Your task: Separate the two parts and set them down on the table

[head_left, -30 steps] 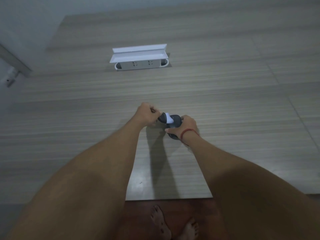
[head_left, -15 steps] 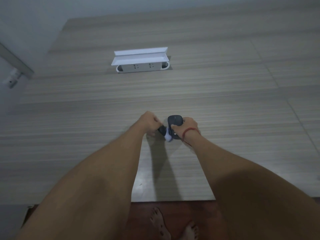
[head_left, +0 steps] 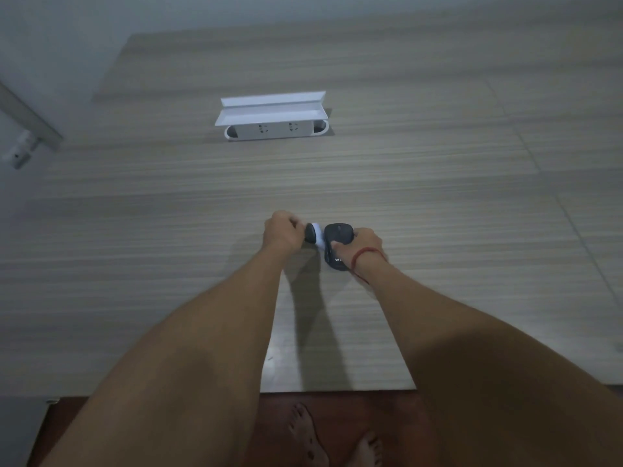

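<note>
On the wooden desk (head_left: 438, 197) lies a dark computer mouse (head_left: 337, 246), and my right hand (head_left: 365, 242) grips its right side with the fingers curled over it. A red string is tied round that wrist. My left hand (head_left: 281, 230) is curled round a small dark tool with a white round head (head_left: 315, 235), which touches the mouse's left side. What the tool is exactly I cannot make out.
A white pop-up socket box (head_left: 274, 124) with its lid raised sits in the desk farther back. A grey wall and a metal bracket (head_left: 23, 143) are at the left. The desk's near edge (head_left: 337, 392) runs above my bare feet on a reddish floor.
The mouse has been turned so its top faces up and set flat on the desk. The white-headed tool has moved from above the mouse to its left side.
</note>
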`<state>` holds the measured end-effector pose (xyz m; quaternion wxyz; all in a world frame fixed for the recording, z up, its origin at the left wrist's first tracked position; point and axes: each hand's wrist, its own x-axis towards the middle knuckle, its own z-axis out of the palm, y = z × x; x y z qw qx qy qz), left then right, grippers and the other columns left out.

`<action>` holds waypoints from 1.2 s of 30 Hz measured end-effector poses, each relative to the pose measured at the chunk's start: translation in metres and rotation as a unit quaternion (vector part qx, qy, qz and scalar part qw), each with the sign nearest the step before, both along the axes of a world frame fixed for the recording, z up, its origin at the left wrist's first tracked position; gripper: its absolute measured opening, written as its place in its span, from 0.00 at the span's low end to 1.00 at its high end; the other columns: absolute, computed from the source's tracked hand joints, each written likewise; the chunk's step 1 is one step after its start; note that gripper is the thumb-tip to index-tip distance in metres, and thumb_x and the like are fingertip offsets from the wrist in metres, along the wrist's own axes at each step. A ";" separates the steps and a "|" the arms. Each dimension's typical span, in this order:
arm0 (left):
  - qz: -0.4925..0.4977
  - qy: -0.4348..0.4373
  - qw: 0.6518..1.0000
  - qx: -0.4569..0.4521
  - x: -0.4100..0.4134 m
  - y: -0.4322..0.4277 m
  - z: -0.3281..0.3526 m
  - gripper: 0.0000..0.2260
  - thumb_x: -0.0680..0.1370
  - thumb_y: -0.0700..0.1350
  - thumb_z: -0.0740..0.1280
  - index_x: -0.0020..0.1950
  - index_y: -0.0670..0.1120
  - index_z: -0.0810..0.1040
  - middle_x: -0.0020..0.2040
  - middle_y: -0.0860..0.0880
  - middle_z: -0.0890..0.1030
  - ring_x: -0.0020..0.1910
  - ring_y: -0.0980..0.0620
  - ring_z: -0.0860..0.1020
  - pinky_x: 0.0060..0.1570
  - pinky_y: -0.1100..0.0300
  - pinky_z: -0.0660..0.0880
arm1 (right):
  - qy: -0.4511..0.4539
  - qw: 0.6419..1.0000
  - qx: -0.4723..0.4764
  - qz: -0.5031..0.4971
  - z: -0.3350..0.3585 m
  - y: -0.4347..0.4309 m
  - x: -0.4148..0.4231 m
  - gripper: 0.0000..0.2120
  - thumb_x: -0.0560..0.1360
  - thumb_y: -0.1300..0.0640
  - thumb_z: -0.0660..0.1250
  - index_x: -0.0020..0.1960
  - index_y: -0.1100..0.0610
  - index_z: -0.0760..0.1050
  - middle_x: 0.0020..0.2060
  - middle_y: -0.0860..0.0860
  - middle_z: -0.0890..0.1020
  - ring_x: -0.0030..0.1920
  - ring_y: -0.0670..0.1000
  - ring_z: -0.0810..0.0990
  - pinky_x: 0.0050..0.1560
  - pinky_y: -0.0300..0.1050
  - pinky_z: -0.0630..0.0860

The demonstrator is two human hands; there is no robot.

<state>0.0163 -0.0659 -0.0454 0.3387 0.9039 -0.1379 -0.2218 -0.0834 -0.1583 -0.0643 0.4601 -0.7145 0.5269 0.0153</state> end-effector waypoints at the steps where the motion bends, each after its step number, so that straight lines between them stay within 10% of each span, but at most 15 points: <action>1: 0.007 -0.012 1.000 -0.008 -0.002 -0.001 -0.002 0.11 0.77 0.42 0.66 0.53 0.38 0.83 0.55 0.38 0.83 0.57 0.42 0.80 0.58 0.54 0.76 | -0.001 1.000 -0.001 0.001 0.000 0.000 0.000 0.20 0.72 0.54 0.71 0.62 0.60 0.78 0.60 0.58 0.81 0.61 0.58 0.80 0.58 0.45 0.76; 5: -0.004 0.014 1.000 -0.003 -0.006 -0.003 -0.005 0.10 0.77 0.42 0.66 0.51 0.38 0.82 0.51 0.38 0.83 0.52 0.40 0.81 0.55 0.52 0.78 | -0.007 1.000 0.001 -0.002 -0.001 -0.003 -0.001 0.21 0.72 0.54 0.71 0.62 0.60 0.78 0.60 0.58 0.81 0.61 0.58 0.80 0.61 0.47 0.78; 10: -0.105 0.153 0.979 0.080 0.004 0.009 0.008 0.10 0.78 0.41 0.66 0.37 0.42 0.77 0.29 0.43 0.75 0.24 0.53 0.75 0.28 0.61 0.79 | -0.012 1.000 0.005 -0.008 0.000 -0.004 -0.002 0.19 0.72 0.55 0.71 0.62 0.61 0.78 0.60 0.59 0.81 0.59 0.59 0.81 0.57 0.46 0.77; 14: -0.055 0.139 0.989 0.018 0.000 0.008 0.005 0.12 0.78 0.39 0.65 0.34 0.44 0.75 0.30 0.42 0.75 0.28 0.49 0.73 0.46 0.49 0.81 | -0.014 1.000 0.007 -0.012 0.001 -0.003 -0.001 0.19 0.73 0.56 0.71 0.62 0.61 0.78 0.60 0.59 0.81 0.59 0.58 0.81 0.56 0.45 0.77; 18: -0.083 0.191 0.977 0.044 0.000 0.017 0.010 0.08 0.78 0.41 0.65 0.39 0.43 0.77 0.31 0.43 0.76 0.29 0.51 0.74 0.33 0.62 0.77 | -0.009 1.000 0.006 -0.007 0.002 -0.005 -0.001 0.19 0.72 0.56 0.70 0.62 0.61 0.78 0.60 0.59 0.81 0.59 0.59 0.81 0.57 0.46 0.77; 24: -0.026 0.188 0.982 0.021 0.004 0.027 -0.002 0.07 0.78 0.35 0.65 0.51 0.33 0.80 0.44 0.37 0.79 0.34 0.45 0.77 0.40 0.56 0.77 | -0.012 1.000 -0.005 -0.010 0.002 -0.003 -0.002 0.20 0.74 0.55 0.68 0.63 0.62 0.76 0.62 0.60 0.79 0.62 0.60 0.79 0.61 0.49 0.76; 27: 0.020 0.130 0.991 0.002 0.003 0.026 -0.014 0.05 0.76 0.38 0.68 0.43 0.37 0.80 0.49 0.34 0.83 0.43 0.39 0.83 0.49 0.48 0.81 | -0.009 1.000 -0.030 0.006 0.003 0.001 -0.004 0.20 0.73 0.52 0.69 0.62 0.62 0.76 0.61 0.60 0.79 0.62 0.60 0.78 0.61 0.49 0.76; 36: 0.043 -0.026 0.997 0.058 -0.009 0.021 -0.034 0.15 0.76 0.43 0.67 0.60 0.38 0.76 0.60 0.37 0.79 0.61 0.39 0.77 0.56 0.51 0.75 | 0.028 0.993 -0.095 0.058 -0.004 0.011 -0.003 0.30 0.68 0.49 0.75 0.66 0.60 0.72 0.62 0.59 0.76 0.62 0.60 0.77 0.63 0.54 0.76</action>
